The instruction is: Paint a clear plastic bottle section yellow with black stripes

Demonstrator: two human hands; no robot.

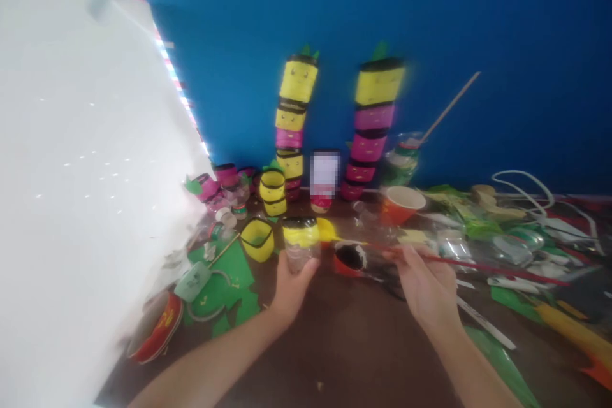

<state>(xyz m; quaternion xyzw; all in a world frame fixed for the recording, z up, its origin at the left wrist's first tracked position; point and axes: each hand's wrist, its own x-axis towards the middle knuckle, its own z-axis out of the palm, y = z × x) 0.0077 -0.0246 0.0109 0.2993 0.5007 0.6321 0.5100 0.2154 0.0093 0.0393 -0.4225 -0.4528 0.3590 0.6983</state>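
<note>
My left hand (292,284) is wrapped round the lower part of a clear container (301,242), whose upper part is yellow with a black rim. In my right hand (425,284) is a long, thin red brush (488,266), pinched between thumb and fingers, its handle reaching out to the right. The brush's tip points left, towards the container and a yellow cup (326,229) behind it. Between my hands stands a small red cup (350,259) with dark contents. Motion blurs the picture, so whether the tip touches the container cannot be told.
Two tall stacks of yellow and pink cups (290,118) (368,127) stand against the blue wall. Green sheets (243,268), a yellow cup (257,240) and a red bowl (160,328) lie left. An orange cup (402,205), plastic bottles and scraps crowd the right.
</note>
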